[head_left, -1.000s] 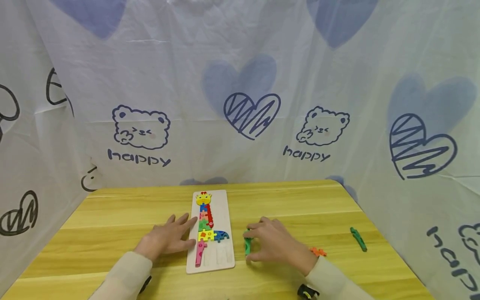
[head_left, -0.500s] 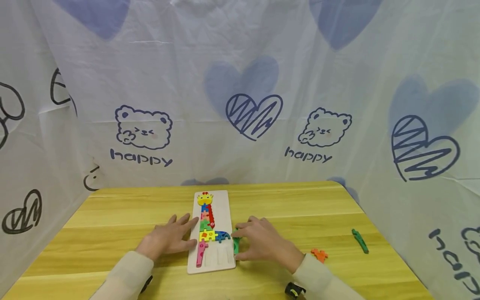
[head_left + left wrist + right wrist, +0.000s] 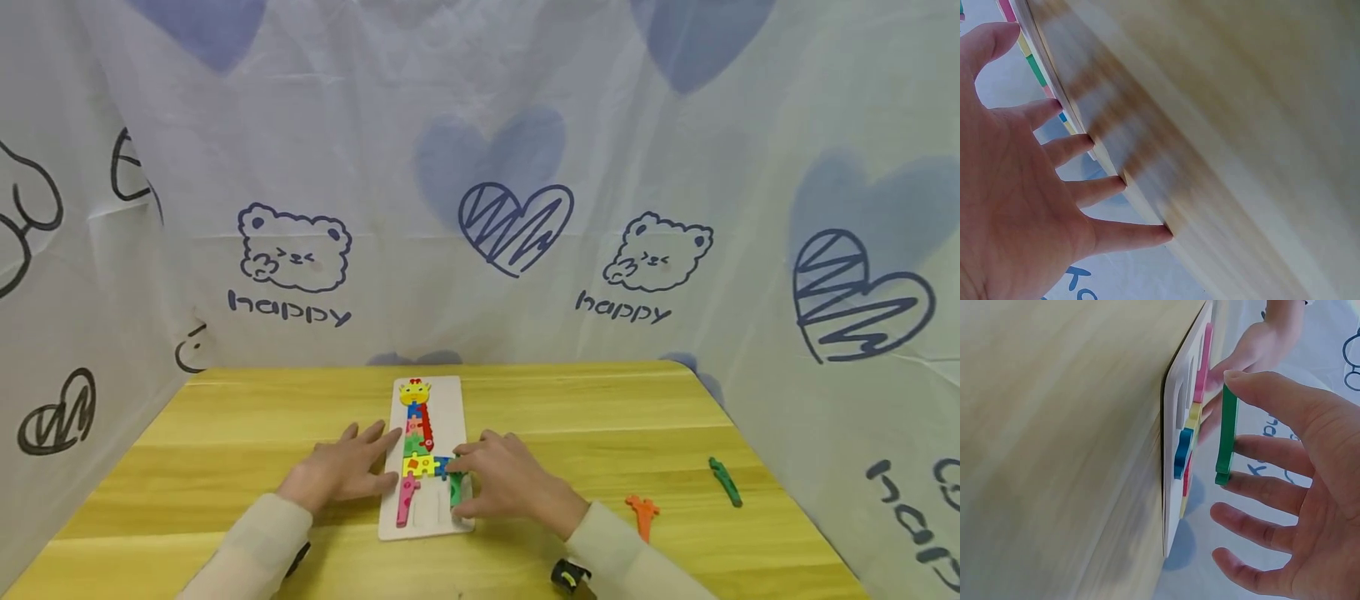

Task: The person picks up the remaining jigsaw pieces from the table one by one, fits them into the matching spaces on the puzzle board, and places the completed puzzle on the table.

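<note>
On the table lies a pale wooden puzzle board (image 3: 446, 408) with a giraffe of coloured pieces: a yellow head (image 3: 415, 392), a red mane strip, a yellow body piece (image 3: 417, 465), a blue piece (image 3: 1183, 453) and a pink leg (image 3: 406, 500). My right hand (image 3: 506, 483) pinches a green leg piece (image 3: 1227, 431) between thumb and fingers. In the right wrist view that piece is held apart from the board, above its lower right part. My left hand (image 3: 337, 471), fingers spread straight, touches the board's left edge with thumb and fingertips.
An orange leg-shaped piece (image 3: 643, 515) lies on the table right of my right forearm. Farther right is another green piece (image 3: 725, 482). White printed curtains (image 3: 405, 250) stand behind the table (image 3: 570, 400) and at its sides.
My right hand has carried the green leg piece leftward, from the table beside the board to over its lower right part. The left hand stays at the board's left edge.
</note>
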Tool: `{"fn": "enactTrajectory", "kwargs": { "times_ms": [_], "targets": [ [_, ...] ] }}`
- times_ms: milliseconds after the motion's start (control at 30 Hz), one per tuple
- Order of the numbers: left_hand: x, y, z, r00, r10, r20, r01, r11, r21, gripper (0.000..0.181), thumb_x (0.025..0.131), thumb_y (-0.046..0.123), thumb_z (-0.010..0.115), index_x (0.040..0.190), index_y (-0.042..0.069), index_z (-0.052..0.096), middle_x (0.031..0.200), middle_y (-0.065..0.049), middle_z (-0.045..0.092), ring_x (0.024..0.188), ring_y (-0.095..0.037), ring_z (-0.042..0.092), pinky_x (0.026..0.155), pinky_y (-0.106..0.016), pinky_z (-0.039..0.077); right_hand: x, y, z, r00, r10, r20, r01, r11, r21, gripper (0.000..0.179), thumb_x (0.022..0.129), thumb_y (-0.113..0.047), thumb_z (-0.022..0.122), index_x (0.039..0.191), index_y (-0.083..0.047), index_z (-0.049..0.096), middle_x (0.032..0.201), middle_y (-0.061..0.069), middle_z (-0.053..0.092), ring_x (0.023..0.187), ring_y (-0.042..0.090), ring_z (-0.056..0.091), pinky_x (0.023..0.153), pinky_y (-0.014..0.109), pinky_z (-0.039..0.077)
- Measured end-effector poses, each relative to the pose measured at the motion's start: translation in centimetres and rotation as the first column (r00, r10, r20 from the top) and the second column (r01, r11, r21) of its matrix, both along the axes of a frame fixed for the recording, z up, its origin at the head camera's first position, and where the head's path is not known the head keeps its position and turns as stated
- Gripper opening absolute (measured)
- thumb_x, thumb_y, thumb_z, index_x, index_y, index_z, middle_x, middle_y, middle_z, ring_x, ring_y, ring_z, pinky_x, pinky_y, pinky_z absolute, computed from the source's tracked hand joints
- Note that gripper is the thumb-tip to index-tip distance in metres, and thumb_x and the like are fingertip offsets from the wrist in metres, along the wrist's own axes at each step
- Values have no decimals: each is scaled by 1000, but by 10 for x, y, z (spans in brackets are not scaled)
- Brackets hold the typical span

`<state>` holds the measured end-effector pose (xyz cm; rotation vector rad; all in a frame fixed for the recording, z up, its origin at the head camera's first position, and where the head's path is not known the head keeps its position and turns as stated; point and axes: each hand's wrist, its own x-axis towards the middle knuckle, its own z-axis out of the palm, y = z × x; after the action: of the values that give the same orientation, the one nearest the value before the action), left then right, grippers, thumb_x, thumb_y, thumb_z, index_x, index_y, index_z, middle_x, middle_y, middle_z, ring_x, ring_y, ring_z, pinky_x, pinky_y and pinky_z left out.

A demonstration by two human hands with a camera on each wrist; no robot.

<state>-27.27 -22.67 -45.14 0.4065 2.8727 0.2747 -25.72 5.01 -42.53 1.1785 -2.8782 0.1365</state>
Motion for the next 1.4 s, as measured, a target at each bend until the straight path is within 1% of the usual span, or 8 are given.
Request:
{"fn": "enactTrajectory", "kwargs": {
  "times_ms": [133,300,533,767,1067,1233,1400],
  "targets": [
    [-4,2,0,1000,-14,-7,14,1000,1,80,95,59,56,162,22,35,169,-17,31,149,-62,27,102,-91,28,-1,-3,1,1000,-5,0,5,1000,5,54,81,-56,82,129,-32,73,141,-4,68,104,15,60,78,24,44],
    [-3,1,1,1000,-16,0,16,1000,-2,80,95,59,56,162,21,35,169,-18,30,148,-63,26,102,-91,27,-1,-8,1,1000,7,10,-7,1000,10,55,81,-57,81,130,-33,73,142,-5,67,103,15,60,77,23,42],
    [-2,-1,2,1000,-18,6,18,1000,-5,80,95,59,56,162,21,35,169,-19,31,148,-64,27,100,-92,28,-1,-16,0,1000,22,-7,-22,999,27,55,80,-61,81,127,-33,74,140,-7,68,100,13,60,76,26,47],
    [-3,-1,0,1000,-12,8,12,1000,-12,80,95,59,55,162,22,34,169,-18,30,148,-63,27,101,-91,28,0,-21,-1,1000,10,25,-10,1000,23,54,80,-59,82,127,-34,74,140,-7,68,99,13,59,80,30,48],
    [-4,-1,2,1000,-15,8,15,1000,-14,80,95,61,55,162,21,35,169,-19,31,148,-63,27,101,-91,28,-1,-26,-3,999,10,36,-11,1000,24,55,80,-59,82,129,-34,73,142,-7,66,98,12,58,76,24,42],
    [-5,-1,0,1000,-13,4,13,1000,-14,80,95,61,56,162,22,35,169,-18,31,148,-63,27,101,-91,28,-1,-29,-3,1000,5,25,-6,999,47,58,79,-62,81,130,-37,72,143,-8,66,100,13,59,75,24,41],
    [-5,-1,-1,1000,-11,0,11,1000,-9,80,95,60,57,161,22,36,168,-18,32,147,-64,28,100,-92,28,0,-33,-4,1000,11,29,-12,999,40,58,79,-62,82,130,-36,72,142,-8,67,99,12,58,75,24,41]
  ]
}}
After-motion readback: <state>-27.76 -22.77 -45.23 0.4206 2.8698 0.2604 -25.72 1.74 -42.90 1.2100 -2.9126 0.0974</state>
